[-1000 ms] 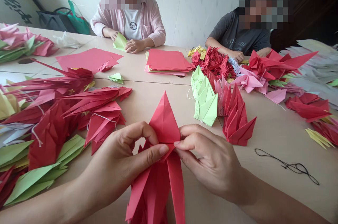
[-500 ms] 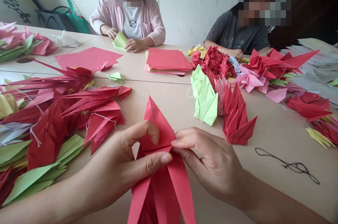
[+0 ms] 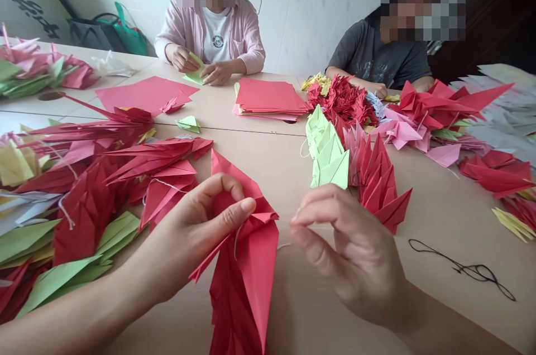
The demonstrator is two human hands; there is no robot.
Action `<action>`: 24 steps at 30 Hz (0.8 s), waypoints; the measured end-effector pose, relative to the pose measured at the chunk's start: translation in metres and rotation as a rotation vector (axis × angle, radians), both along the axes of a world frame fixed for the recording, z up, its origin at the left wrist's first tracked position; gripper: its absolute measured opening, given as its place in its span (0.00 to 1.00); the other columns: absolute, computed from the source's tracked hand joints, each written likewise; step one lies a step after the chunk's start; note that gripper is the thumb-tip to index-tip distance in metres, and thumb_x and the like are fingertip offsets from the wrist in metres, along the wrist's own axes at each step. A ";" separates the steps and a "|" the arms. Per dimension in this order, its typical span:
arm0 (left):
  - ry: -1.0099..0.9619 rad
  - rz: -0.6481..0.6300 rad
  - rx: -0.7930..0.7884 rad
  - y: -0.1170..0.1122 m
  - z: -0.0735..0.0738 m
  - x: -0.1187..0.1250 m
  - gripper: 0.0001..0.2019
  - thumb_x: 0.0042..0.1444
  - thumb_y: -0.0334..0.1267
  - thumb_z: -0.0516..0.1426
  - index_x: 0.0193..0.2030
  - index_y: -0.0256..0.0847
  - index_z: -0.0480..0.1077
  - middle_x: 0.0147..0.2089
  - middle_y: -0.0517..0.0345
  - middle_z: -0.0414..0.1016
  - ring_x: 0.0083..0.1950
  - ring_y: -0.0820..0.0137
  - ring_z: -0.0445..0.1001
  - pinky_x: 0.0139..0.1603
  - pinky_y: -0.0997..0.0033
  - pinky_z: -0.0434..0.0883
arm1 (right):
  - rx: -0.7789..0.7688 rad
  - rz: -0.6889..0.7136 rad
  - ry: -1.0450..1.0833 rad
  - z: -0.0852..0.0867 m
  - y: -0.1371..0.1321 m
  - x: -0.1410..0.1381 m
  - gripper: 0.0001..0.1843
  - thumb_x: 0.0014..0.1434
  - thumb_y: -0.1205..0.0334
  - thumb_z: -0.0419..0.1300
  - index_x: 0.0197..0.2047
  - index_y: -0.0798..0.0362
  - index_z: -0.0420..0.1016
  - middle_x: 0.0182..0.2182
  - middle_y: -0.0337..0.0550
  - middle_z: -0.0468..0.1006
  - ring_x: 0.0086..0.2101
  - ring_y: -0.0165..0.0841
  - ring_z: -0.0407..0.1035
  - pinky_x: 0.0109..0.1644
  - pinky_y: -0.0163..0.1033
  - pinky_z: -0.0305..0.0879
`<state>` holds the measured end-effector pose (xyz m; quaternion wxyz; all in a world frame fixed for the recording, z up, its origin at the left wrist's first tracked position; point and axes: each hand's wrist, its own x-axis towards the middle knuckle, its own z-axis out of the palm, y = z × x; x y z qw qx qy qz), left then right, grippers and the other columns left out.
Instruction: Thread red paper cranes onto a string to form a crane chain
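Note:
My left hand point(image 3: 209, 212) is closed, thumb and bent forefinger pinching a red origami piece point(image 3: 257, 271) near its top fold. More red folded layers hang below it toward the bottom edge. A short length of white thread point(image 3: 285, 245) shows just right of the paper. Apart from the paper, my right hand point(image 3: 343, 249) is raised with thumb and fingertips pressed together. Whatever lies between those fingertips is too small to make out. Beyond it stand a strung row of light green origami point(image 3: 329, 148) and a red origami row point(image 3: 383, 187).
Heaps of red origami point(image 3: 87, 204) lie at left. A stack of red paper sheets point(image 3: 270, 95) sits mid-table. A black cord point(image 3: 464, 268) lies at right. Across the table, one person in a pink shirt point(image 3: 247, 31) handles green paper; another wears a dark shirt point(image 3: 360, 48).
My right hand has come away from the red paper, moving right. My left hand has turned the origami piece, so its top now leans left and a side face shows.

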<state>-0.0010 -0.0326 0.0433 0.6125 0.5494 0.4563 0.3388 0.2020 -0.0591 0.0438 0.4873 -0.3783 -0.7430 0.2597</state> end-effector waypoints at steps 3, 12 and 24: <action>-0.033 0.009 0.016 -0.001 -0.001 0.001 0.09 0.57 0.47 0.60 0.42 0.48 0.70 0.40 0.63 0.77 0.41 0.71 0.75 0.40 0.77 0.72 | -0.034 0.086 -0.067 0.003 0.000 -0.002 0.05 0.60 0.70 0.60 0.40 0.54 0.76 0.32 0.38 0.72 0.33 0.25 0.69 0.38 0.29 0.67; 0.084 -0.095 0.207 -0.006 0.001 0.003 0.11 0.62 0.44 0.55 0.47 0.53 0.77 0.43 0.64 0.81 0.42 0.72 0.77 0.40 0.81 0.73 | -0.298 0.101 -0.062 0.006 0.002 -0.002 0.09 0.57 0.75 0.60 0.31 0.52 0.76 0.26 0.33 0.69 0.29 0.22 0.66 0.34 0.24 0.65; 0.096 -0.151 0.264 -0.006 0.006 0.004 0.06 0.64 0.37 0.52 0.37 0.46 0.70 0.34 0.64 0.73 0.34 0.76 0.70 0.34 0.84 0.69 | 0.092 -0.011 -0.286 0.002 0.006 0.002 0.07 0.62 0.70 0.58 0.34 0.56 0.77 0.28 0.40 0.75 0.30 0.28 0.67 0.35 0.34 0.62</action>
